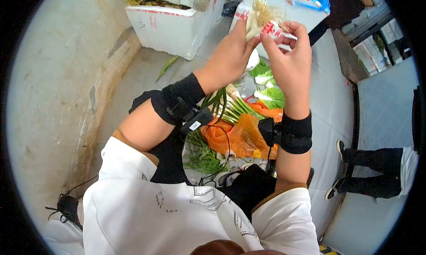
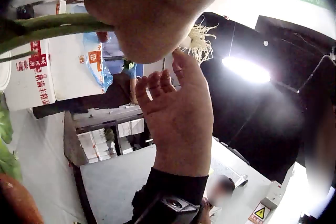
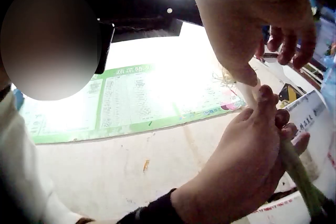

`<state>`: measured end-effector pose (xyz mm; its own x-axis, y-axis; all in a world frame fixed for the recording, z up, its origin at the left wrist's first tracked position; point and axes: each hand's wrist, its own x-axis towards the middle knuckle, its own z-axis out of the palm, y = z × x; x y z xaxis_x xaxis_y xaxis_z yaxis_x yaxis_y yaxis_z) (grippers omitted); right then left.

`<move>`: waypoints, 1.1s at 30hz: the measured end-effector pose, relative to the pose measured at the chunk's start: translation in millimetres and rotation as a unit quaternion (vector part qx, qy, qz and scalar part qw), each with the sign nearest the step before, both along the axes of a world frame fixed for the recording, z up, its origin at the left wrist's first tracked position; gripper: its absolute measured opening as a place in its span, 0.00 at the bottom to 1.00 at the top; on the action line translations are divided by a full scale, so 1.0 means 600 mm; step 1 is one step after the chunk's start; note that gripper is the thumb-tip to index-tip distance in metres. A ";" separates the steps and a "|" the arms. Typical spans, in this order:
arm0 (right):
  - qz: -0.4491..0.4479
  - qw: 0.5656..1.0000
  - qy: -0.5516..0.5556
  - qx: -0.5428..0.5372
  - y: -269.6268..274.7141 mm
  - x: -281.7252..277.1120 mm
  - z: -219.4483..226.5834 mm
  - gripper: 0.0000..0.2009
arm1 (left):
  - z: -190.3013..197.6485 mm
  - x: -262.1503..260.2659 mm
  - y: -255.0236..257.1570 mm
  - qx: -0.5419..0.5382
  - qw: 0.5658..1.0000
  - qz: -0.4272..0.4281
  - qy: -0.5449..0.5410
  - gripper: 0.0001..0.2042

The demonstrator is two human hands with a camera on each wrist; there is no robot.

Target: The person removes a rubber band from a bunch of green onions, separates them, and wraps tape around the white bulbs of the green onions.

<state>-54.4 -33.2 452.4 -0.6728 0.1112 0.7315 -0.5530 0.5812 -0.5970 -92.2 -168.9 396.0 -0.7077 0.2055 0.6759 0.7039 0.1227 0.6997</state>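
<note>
My left hand (image 1: 230, 55) grips a scallion (image 1: 253, 29), its white end and stringy roots (image 1: 264, 11) pointing up. In the right wrist view, the green stalk (image 3: 299, 174) runs down below the left hand (image 3: 241, 150). My right hand (image 1: 290, 55) is raised close beside the roots. Its thumb (image 3: 249, 74) lies against the white part, while the other fingers are loosely bent and apart from it. Below both hands, a bunch of scallions (image 1: 233, 106) lies on an orange plastic bag (image 1: 246, 133).
White foam boxes (image 1: 173, 31) stand ahead, one with blue plastic (image 1: 317, 2) on top. Leafy greens (image 1: 270, 95) and trimmed green scraps (image 1: 199, 155) lie on the floor. A wall (image 1: 75, 77) is at the left; another person's legs (image 1: 372, 170) show at the right.
</note>
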 end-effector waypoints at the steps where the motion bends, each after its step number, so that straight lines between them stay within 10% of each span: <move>1: -0.022 1.000 -0.013 0.009 -0.005 0.007 0.004 0.21 | -0.004 -0.002 0.002 0.004 1.000 0.000 0.030 0.13; 14: -0.008 0.993 -0.057 -0.105 -0.012 0.017 0.008 0.09 | -0.011 -0.009 -0.001 -0.087 0.980 0.137 0.119 0.21; 22: -0.052 0.996 -0.038 0.069 0.046 0.006 -0.004 0.14 | -0.013 -0.017 -0.015 -0.141 0.973 0.124 0.138 0.19; 26: -0.052 0.932 -0.295 0.202 0.095 0.032 0.016 0.12 | -0.026 -0.028 -0.036 -0.176 0.983 0.045 -0.007 0.24; 27: -0.009 0.942 -0.290 0.166 0.124 0.025 -0.012 0.16 | -0.062 -0.061 -0.051 -0.210 0.932 0.097 0.279 0.23; 30: 0.043 0.965 -0.162 0.202 0.206 -0.018 -0.135 0.10 | -0.044 -0.038 -0.055 -0.077 0.997 -0.030 -0.003 0.21; 33: 0.045 0.894 -0.382 0.229 0.245 -0.030 -0.218 0.14 | -0.013 -0.020 -0.059 -0.053 0.992 -0.035 -0.104 0.16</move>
